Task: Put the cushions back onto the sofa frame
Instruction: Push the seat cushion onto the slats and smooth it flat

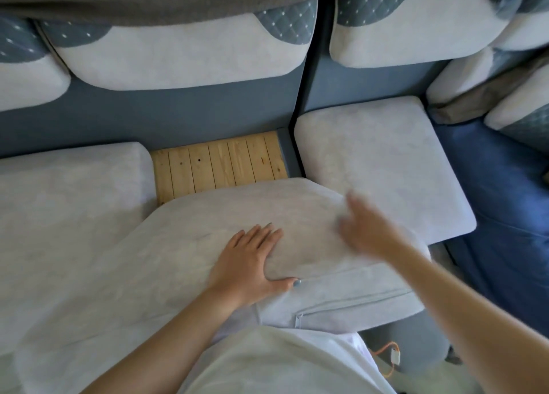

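Your left hand lay flat, fingers straight, on the pale grey rectangular fabric seat cushion, which sat askew and only partly over the sofa frame's bare pine slats. Your right hand was too blurred to judge. Pushing squarely backward looked best. Three seat cushions showed: this one, a left neighbour and a right neighbour.

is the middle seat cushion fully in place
No: bare wooden slats show behind the middle cushion, which lies skewed, the left hand flat on it.

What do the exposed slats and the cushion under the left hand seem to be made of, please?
Slats: likely unfinished pine; grain, knots and seams show. Cushion: matte, suede-like grey fabric, probably over foam; it dents under the left hand.
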{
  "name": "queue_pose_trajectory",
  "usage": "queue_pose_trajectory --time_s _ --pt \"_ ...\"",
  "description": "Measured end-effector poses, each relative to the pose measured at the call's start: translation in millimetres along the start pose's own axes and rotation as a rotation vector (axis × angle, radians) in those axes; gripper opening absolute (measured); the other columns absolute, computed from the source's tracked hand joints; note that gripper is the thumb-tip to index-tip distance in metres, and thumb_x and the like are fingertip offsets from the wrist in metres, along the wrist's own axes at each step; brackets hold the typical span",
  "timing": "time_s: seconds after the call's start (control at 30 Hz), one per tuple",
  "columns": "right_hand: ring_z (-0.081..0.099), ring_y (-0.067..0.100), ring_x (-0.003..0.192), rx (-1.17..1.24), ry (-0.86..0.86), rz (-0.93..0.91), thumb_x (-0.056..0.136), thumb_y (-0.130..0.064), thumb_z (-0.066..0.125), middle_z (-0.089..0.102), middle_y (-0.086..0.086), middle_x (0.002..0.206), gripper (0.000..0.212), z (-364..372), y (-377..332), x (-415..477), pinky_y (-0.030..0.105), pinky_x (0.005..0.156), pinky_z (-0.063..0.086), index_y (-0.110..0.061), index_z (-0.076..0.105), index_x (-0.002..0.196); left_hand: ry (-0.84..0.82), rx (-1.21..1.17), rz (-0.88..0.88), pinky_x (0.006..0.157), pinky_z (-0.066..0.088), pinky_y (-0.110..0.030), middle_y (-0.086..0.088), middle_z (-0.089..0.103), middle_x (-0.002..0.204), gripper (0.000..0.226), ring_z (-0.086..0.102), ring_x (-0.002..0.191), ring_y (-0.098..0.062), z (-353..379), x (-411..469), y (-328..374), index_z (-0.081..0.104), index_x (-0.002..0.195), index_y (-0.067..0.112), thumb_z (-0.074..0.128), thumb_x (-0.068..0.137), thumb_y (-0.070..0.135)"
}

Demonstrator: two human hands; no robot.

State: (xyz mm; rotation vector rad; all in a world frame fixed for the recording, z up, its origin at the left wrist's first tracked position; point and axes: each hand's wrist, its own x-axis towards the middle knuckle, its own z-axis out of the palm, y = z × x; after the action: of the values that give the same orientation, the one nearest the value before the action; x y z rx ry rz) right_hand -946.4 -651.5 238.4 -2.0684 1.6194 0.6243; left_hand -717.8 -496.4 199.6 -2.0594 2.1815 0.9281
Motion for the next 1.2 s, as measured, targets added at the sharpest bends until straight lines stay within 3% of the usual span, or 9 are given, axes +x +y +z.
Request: queue_pose_trajectory --time_s 0.13,0.27,0.43,0.57,0.67,0.8,0.9,1.07,1.2 --pt "0.031 0.028 0.142 -0.065 -0.301 -0.043 0.095 -0.065 -0.004 0.028 0.013 0.156 0.084 -4 -14 5 0.039 0.115 0.027 -0.011 0.026 0.152 -0.022 0.041 -0.01 0.123 0.002 -0.035 0.004 0.003 0.165 0.113 0.004 0.152 -0.016 -3 -1 1 0.005 0.157 0.029 0.013 0.065 0.095" --pt "0.022 0.026 0.147 -0.008 -0.146 -0.039 0.107 -0.036 0.02 0.023 0.013 0.159 0.052 7 -52 0 0.036 0.116 0.02 -0.01 0.025 0.151 -0.042 0.066 0.0 0.123 0.001 -0.036 -0.001 0.0 0.166 0.119 0.002 0.152 -0.019 -9 -5 1 0.001 0.158 0.025 0.004 0.06 0.094" --pt "0.031 0.031 0.141 0.078 -0.345 0.0 0.106 -0.039 0.028 0.034 0.013 0.154 0.052 -5 -64 5 0.043 0.116 0.024 -0.01 0.036 0.147 0.001 0.084 0.022 0.121 0.006 -0.036 -0.004 0.007 0.165 0.12 0.009 0.152 -0.022 -14 -20 -9 0.008 0.158 0.023 -0.009 0.063 0.094" --pt "0.015 0.022 0.15 -0.042 -0.101 -0.116 0.099 -0.055 0.007 0.015 0.007 0.163 0.071 5 -88 -17 0.038 0.121 0.012 -0.013 0.015 0.156 0.023 0.159 0.056 0.118 0.025 -0.042 -0.005 0.027 0.161 0.101 0.03 0.146 -0.024 -23 -34 -30 0.026 0.155 0.02 0.003 0.079 0.083" --pt "0.018 0.022 0.149 -0.094 -0.295 -0.175 0.096 -0.058 -0.001 0.017 0.006 0.162 0.075 30 -96 -26 0.039 0.12 0.016 -0.014 0.017 0.155 0.044 0.169 0.058 0.099 0.049 -0.042 -0.009 0.058 0.138 0.088 0.06 0.122 -0.026 -14 -48 -45 0.057 0.137 0.015 0.01 0.093 0.075" --pt "0.03 0.026 0.144 0.107 -0.257 -0.068 0.104 -0.045 0.025 0.031 0.009 0.156 0.056 -13 -113 0 0.036 0.116 0.024 -0.015 0.029 0.151 0.152 0.191 0.026 0.096 0.052 -0.04 -0.01 0.062 0.133 0.081 0.062 0.118 -0.027 -18 -60 -64 0.061 0.133 0.014 0.023 0.093 0.072" --pt "0.019 0.022 0.149 -0.084 -0.179 -0.252 0.096 -0.063 0.003 0.019 0.007 0.162 0.08 23 -134 -31 0.036 0.119 0.015 -0.012 0.016 0.155 0.129 0.198 -0.061 0.097 0.051 -0.039 -0.009 0.063 0.132 0.085 0.063 0.118 -0.026 -18 -77 -79 0.063 0.131 0.015 0.017 0.093 0.075" --pt "0.028 0.027 0.144 0.043 -0.28 -0.183 0.105 -0.04 0.031 0.028 0.009 0.158 0.056 -11 -146 -5 0.04 0.116 0.023 -0.011 0.028 0.152 0.244 0.212 -0.052 0.101 0.037 -0.036 -0.008 0.063 0.133 0.081 0.062 0.119 -0.025 -24 -91 -94 0.063 0.13 0.014 0.019 0.095 0.071" --pt "0.014 0.018 0.15 -0.08 -0.134 -0.334 0.103 -0.05 0.014 0.014 0.004 0.163 0.065 17 -171 -39 0.031 0.12 0.009 -0.012 0.015 0.156 0.198 0.193 -0.093 0.102 0.039 -0.036 -0.006 0.061 0.135 0.081 0.061 0.121 -0.023 -27 -99 -102 0.063 0.131 0.016 0.02 0.094 0.073"
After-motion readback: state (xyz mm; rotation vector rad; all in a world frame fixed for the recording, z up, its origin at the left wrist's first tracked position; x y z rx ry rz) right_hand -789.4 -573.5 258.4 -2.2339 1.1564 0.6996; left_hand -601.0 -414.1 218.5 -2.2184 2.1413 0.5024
